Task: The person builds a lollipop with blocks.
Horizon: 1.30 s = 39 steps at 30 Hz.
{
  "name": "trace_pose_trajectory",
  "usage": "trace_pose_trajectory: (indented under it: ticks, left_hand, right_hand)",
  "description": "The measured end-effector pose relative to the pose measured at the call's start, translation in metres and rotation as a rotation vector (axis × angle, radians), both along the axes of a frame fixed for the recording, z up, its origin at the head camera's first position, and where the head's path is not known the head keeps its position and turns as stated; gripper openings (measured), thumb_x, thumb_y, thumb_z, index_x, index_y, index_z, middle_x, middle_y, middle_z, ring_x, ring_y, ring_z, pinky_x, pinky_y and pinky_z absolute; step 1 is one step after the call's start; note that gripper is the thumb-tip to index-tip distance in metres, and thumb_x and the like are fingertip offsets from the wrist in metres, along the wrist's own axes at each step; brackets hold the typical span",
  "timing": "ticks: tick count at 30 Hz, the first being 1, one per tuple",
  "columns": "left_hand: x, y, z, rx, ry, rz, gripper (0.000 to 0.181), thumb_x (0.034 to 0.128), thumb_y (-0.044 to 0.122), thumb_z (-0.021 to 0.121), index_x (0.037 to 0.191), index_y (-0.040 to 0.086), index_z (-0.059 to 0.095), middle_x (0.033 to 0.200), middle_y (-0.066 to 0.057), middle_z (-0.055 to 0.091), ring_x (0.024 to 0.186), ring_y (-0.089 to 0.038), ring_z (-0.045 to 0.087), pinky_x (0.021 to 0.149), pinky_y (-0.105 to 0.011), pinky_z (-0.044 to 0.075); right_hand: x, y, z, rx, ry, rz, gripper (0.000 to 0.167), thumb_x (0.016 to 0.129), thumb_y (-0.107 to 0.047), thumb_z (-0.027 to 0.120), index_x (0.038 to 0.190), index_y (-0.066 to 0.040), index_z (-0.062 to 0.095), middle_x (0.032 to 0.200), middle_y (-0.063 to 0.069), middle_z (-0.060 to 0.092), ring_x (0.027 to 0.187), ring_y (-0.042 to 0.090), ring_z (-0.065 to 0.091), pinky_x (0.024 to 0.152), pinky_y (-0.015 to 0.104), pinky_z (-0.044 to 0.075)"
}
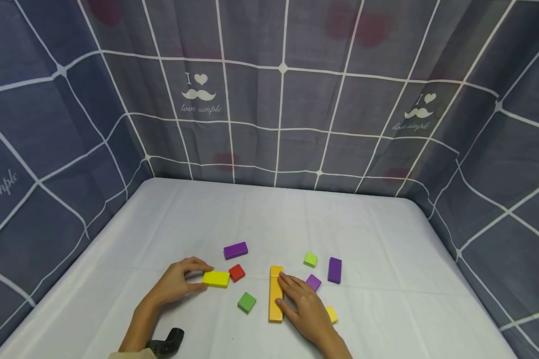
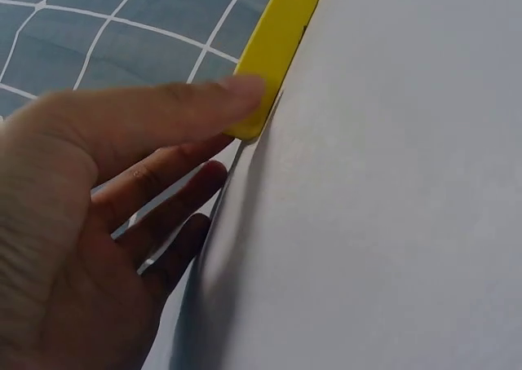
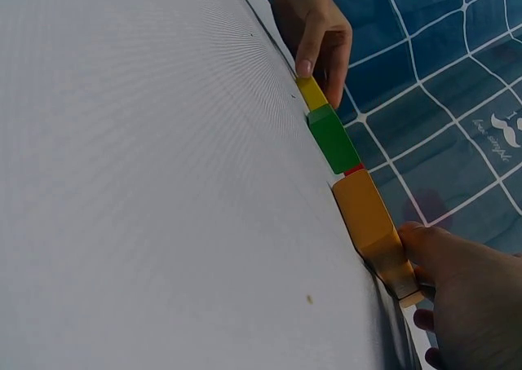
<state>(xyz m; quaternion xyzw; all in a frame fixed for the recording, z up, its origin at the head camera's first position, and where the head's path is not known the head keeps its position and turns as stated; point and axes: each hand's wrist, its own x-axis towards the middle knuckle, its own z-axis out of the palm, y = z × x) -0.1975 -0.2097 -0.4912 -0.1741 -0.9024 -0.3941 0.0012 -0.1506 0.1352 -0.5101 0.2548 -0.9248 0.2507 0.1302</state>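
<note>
My left hand (image 1: 175, 281) pinches the left end of a flat yellow block (image 1: 215, 279) between thumb and fingers; the left wrist view shows the thumb on its side. A red block (image 1: 236, 272) is at that block's right end. My right hand (image 1: 302, 304) rests against the right side of a long orange block (image 1: 275, 304), fingers fairly straight. A short orange piece (image 1: 276, 270) lies end to end with it at the far end. Between the hands sits a green block (image 1: 246, 302). In the right wrist view, the thumb touches the orange block (image 3: 371, 219).
Purple blocks lie behind the red block (image 1: 235, 250), at the right (image 1: 335, 270) and by the right fingers (image 1: 314, 282). A light green block (image 1: 310, 259) sits farther back. The right hand partly hides another yellow block (image 1: 332, 314). Gridded curtains (image 1: 251, 94) surround the white-covered table (image 1: 377, 234).
</note>
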Motion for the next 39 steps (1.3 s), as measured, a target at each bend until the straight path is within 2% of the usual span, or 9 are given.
trace_pose_trajectory:
  ticks: [6, 10, 14, 18, 21, 26, 30, 33, 39]
  left_hand:
    - [0.005, -0.002, 0.010, -0.005, -0.018, -0.042, 0.034, 0.0677, 0.018, 0.082, 0.100, 0.018, 0.071, 0.096, 0.011, 0.063, 0.096, -0.015, 0.056, 0.091, -0.042, 0.046]
    - [0.008, -0.006, 0.024, -0.018, -0.051, -0.096, 0.032, 0.0705, 0.018, 0.080, 0.101, 0.018, 0.070, 0.097, 0.012, 0.062, 0.095, -0.014, 0.056, 0.090, -0.043, 0.046]
    - [0.005, 0.002, 0.041, 0.031, -0.068, -0.131, 0.033, 0.0726, 0.019, 0.079, 0.104, 0.018, 0.069, 0.098, 0.012, 0.062, 0.095, -0.016, 0.058, 0.090, -0.044, 0.046]
    - [-0.006, 0.023, 0.054, 0.093, 0.002, -0.064, 0.034, 0.0719, 0.018, 0.079, 0.105, 0.021, 0.069, 0.099, 0.012, 0.062, 0.096, -0.019, 0.057, 0.089, -0.047, 0.047]
    - [-0.016, 0.045, 0.058, 0.126, 0.085, 0.001, 0.035, 0.0704, 0.018, 0.081, 0.104, 0.021, 0.070, 0.099, 0.010, 0.062, 0.095, -0.021, 0.058, 0.086, -0.048, 0.047]
    - [-0.032, 0.087, 0.051, 0.146, 0.159, 0.071, 0.036, 0.0694, 0.017, 0.082, 0.103, 0.016, 0.071, 0.098, 0.006, 0.063, 0.094, -0.020, 0.058, 0.087, -0.044, 0.049]
    - [-0.040, 0.115, 0.038, 0.130, 0.177, 0.047, 0.033, 0.0708, 0.012, 0.080, 0.103, 0.012, 0.071, 0.096, 0.002, 0.064, 0.091, -0.021, 0.060, 0.084, -0.042, 0.050]
    - [-0.044, 0.128, 0.028, 0.121, 0.177, 0.006, 0.032, 0.0711, 0.006, 0.079, 0.102, 0.009, 0.071, 0.095, 0.000, 0.064, 0.088, -0.021, 0.061, 0.081, -0.041, 0.051]
    - [-0.047, 0.139, 0.014, 0.077, 0.181, -0.014, 0.030, 0.0720, 0.007, 0.078, 0.101, 0.006, 0.070, 0.096, -0.001, 0.064, 0.089, -0.018, 0.061, 0.082, -0.036, 0.051]
  right_hand:
    - [0.000, 0.001, -0.001, 0.006, 0.028, 0.016, 0.050, 0.092, -0.040, 0.053, 0.132, -0.009, 0.052, 0.138, -0.001, 0.046, 0.123, 0.018, 0.044, 0.098, 0.041, 0.039]
    - [-0.001, 0.000, -0.001, -0.001, 0.025, 0.021, 0.050, 0.092, -0.041, 0.053, 0.132, -0.010, 0.052, 0.138, -0.002, 0.046, 0.124, 0.017, 0.043, 0.099, 0.040, 0.039]
    - [-0.001, -0.001, -0.002, -0.011, 0.023, 0.017, 0.050, 0.092, -0.041, 0.053, 0.131, -0.011, 0.052, 0.138, -0.004, 0.045, 0.124, 0.015, 0.043, 0.100, 0.039, 0.038]
    - [-0.001, 0.000, -0.001, -0.019, 0.022, 0.012, 0.050, 0.091, -0.041, 0.054, 0.131, -0.011, 0.053, 0.138, -0.004, 0.046, 0.124, 0.015, 0.043, 0.101, 0.038, 0.038]
    - [-0.001, 0.000, 0.000, -0.010, 0.010, 0.017, 0.050, 0.092, -0.041, 0.054, 0.132, -0.011, 0.052, 0.138, -0.003, 0.046, 0.124, 0.015, 0.043, 0.101, 0.039, 0.038]
    - [-0.001, 0.001, 0.001, 0.009, -0.017, 0.011, 0.051, 0.093, -0.042, 0.052, 0.133, -0.012, 0.051, 0.139, -0.004, 0.045, 0.125, 0.015, 0.042, 0.100, 0.040, 0.038]
    - [-0.001, 0.001, 0.001, 0.009, -0.021, 0.007, 0.051, 0.093, -0.043, 0.051, 0.133, -0.012, 0.051, 0.139, -0.005, 0.045, 0.125, 0.014, 0.042, 0.101, 0.040, 0.037]
    - [-0.001, 0.001, 0.001, 0.002, -0.008, 0.016, 0.051, 0.092, -0.042, 0.052, 0.133, -0.011, 0.051, 0.138, -0.004, 0.045, 0.125, 0.015, 0.043, 0.101, 0.041, 0.037]
    - [-0.001, 0.001, -0.002, -0.018, 0.018, 0.017, 0.051, 0.091, -0.042, 0.054, 0.131, -0.011, 0.053, 0.138, -0.004, 0.046, 0.124, 0.014, 0.043, 0.100, 0.039, 0.039]
